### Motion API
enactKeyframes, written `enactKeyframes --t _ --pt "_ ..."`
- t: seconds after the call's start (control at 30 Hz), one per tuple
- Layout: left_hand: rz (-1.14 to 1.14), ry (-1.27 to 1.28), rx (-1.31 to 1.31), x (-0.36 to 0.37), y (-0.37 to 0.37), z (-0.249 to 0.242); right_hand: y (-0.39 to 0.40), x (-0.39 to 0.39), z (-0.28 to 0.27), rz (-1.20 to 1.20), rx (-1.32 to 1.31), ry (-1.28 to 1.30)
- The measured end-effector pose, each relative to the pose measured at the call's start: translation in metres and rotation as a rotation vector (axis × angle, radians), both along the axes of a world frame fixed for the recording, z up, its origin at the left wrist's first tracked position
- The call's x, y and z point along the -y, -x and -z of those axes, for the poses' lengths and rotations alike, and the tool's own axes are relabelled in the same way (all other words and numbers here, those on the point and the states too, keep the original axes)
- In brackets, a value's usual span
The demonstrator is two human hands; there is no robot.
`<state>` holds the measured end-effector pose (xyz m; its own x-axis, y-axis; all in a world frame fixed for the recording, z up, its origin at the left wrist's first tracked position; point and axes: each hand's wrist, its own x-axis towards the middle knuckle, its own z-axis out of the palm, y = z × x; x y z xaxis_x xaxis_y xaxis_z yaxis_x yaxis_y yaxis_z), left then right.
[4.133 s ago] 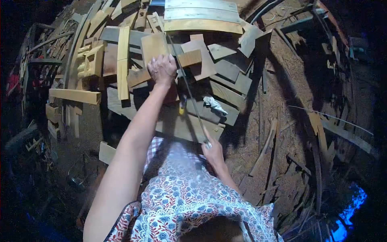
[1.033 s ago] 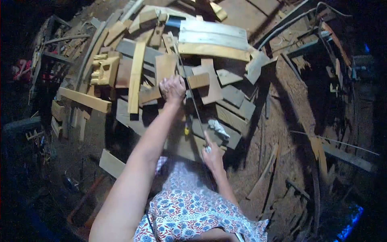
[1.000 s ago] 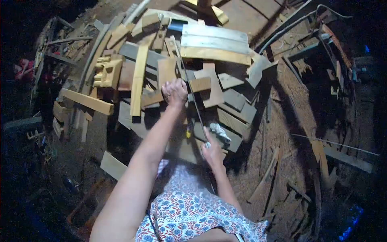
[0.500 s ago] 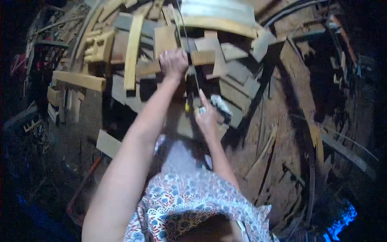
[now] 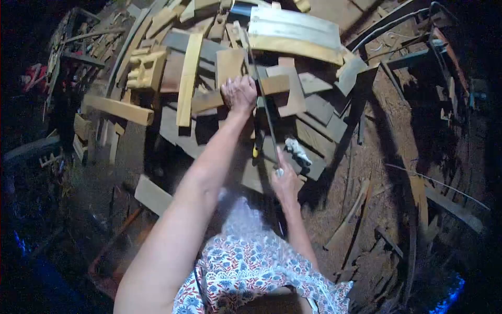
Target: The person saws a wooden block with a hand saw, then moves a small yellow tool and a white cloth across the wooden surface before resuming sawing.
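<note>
My left hand [image 5: 240, 95] is closed over a short strip of wood [image 5: 275, 84], pressing it down on the pile of boards; the strip sticks out on both sides of the hand. My right hand [image 5: 285, 184], nearer my body, grips the handle end of a long thin saw [image 5: 269, 119], one finger stretched along it. The blade runs away from me across the strip, just right of my left hand. Most of the handle is hidden by my fingers. A crumpled whitish thing [image 5: 298, 150] lies beside my right hand.
A pale thick board [image 5: 294, 31] lies at the back, with a yellowish stick [image 5: 189, 78] and a wooden beam [image 5: 119, 109] on the left. Offcuts surround the work spot. Long thin strips [image 5: 349, 212] lie on the brown ground at right.
My right hand has drawn the saw back toward my body. The left hand still presses on the wood strip. The whole view has shifted slightly.
</note>
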<state>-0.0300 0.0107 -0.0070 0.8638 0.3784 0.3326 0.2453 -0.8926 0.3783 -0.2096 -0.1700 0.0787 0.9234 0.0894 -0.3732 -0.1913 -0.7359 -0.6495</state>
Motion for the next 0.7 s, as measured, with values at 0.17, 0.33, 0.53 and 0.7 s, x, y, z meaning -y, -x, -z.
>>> enactKeyframes --t 0.17,0.33,0.53,0.7 --pt "-0.021 0.048 -0.078 0.001 -0.004 -0.009 0.044 0.022 0.007 -0.006 0.043 -0.072" --pt "-0.094 -0.084 -0.003 0.003 0.0 0.002 0.032 0.026 -0.008 0.072 -0.039 -0.05" --pt "-0.098 -0.024 -0.05 -0.005 -0.014 -0.003 0.02 0.053 -0.024 -0.033 -0.018 -0.036" --pt "-0.059 -0.069 0.034 -0.005 -0.011 0.001 0.037 0.058 -0.04 0.027 -0.141 -0.041"
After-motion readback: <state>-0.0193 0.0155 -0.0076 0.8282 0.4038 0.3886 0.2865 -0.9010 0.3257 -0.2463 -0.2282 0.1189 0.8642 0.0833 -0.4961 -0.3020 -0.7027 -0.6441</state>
